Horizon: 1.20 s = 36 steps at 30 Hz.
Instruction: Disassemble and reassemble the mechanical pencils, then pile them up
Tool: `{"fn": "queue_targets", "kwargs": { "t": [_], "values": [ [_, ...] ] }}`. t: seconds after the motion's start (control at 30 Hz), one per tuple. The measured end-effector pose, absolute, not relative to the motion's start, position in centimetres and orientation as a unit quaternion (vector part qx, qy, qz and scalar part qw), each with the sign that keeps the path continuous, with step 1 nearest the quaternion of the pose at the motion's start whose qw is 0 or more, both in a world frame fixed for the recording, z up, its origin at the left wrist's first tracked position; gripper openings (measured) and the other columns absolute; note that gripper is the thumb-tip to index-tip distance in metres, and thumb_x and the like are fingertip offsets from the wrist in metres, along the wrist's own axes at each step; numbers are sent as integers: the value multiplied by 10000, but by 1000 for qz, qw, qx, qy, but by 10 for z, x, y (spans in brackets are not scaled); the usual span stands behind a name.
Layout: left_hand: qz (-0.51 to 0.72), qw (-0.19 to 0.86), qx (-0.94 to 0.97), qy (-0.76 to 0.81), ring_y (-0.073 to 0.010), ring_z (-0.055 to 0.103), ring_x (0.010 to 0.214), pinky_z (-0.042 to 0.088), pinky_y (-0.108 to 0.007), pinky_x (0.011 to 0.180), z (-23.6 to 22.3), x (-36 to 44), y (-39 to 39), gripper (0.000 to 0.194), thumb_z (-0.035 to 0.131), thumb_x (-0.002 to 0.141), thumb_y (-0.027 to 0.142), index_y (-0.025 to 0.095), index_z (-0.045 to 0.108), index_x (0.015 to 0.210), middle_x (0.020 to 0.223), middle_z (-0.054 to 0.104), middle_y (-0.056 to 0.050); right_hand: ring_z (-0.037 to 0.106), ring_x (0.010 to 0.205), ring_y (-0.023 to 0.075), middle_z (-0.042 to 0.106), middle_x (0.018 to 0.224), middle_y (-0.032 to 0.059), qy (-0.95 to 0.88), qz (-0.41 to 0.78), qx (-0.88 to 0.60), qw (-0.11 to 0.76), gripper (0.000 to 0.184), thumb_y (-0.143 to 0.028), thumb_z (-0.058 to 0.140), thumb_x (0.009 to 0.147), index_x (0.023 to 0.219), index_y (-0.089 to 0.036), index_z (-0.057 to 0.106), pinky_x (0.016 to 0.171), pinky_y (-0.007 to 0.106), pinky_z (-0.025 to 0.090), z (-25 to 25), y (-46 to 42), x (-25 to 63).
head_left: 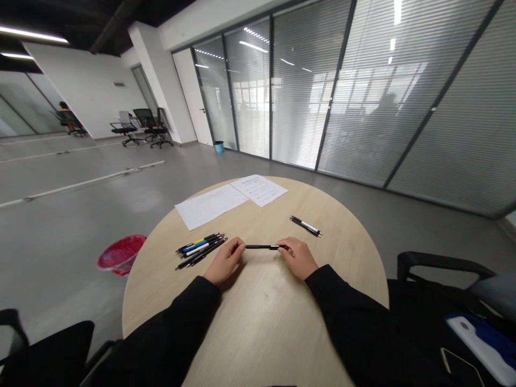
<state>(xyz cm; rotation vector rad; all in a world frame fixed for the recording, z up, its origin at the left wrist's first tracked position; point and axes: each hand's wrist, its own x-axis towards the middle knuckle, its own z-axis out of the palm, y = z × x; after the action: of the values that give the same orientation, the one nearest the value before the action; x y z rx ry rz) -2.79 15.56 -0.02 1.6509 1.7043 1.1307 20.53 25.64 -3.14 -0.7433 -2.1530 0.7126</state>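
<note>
A black pen (260, 247) is stretched level between my two hands, just above the round table (266, 301). My left hand (226, 262) pinches its left end between thumb and fingers. At the other end my right hand (297, 257) is closed on the pen, its fingertips partly hiding that end. Left of my left hand lies a loose pile of several pens (199, 250), mostly black, with yellow, blue and white among them. Beyond my right hand, two pens (306, 226) lie side by side, one with a white barrel section.
Two printed paper sheets (213, 206) lie at the table's far side. A red-lined bin (121, 255) stands on the floor at the left. A black chair (439, 263) at the right carries a phone (461, 368) and a blue-and-white item (484, 341). Another chair (60, 349) is at lower left.
</note>
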Motion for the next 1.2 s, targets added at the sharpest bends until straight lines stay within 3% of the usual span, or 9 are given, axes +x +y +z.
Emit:
{"fn": "queue_targets", "kwargs": {
  "t": [0.13,0.27,0.43,0.57,1.07,1.2],
  "values": [
    [449,297,594,597,-120,424,595,366,-242,583,-4,-27,155,204,560,860,392,194,510,864,686,465,44,610,842,198,709,903,60,-839,276,-291,369,134,-135,592,880,926,-185,708,800,327,459,-33,257,205],
    [458,290,589,599,-121,437,597,371,-241,584,-5,-25,155,222,576,856,404,192,524,902,700,480,41,610,847,200,706,898,64,-842,274,-285,367,125,-146,595,883,925,-180,708,798,329,459,-34,258,204],
    [417,254,579,653,-140,430,569,339,-259,555,-3,-27,157,423,389,939,515,184,551,732,624,465,24,609,847,203,705,888,62,-839,276,-284,372,127,-138,596,878,918,-187,707,794,332,459,-34,257,205],
    [379,264,586,666,-138,389,525,298,-262,528,-4,-29,157,488,375,935,554,192,495,629,546,403,37,611,848,200,705,894,61,-837,282,-282,376,135,-127,595,872,918,-189,706,795,329,461,-33,256,205],
    [443,302,604,589,-130,450,638,371,-243,604,-8,-30,156,240,594,856,414,190,522,903,723,487,32,614,831,199,706,890,62,-838,278,-288,371,136,-145,588,874,916,-193,709,772,326,464,-37,258,204],
    [429,264,591,630,-144,445,606,362,-256,584,-6,-28,157,313,494,898,481,188,568,815,668,500,22,611,832,199,704,882,60,-841,274,-287,368,128,-157,589,880,912,-194,706,776,326,460,-37,259,204]
  ]
}}
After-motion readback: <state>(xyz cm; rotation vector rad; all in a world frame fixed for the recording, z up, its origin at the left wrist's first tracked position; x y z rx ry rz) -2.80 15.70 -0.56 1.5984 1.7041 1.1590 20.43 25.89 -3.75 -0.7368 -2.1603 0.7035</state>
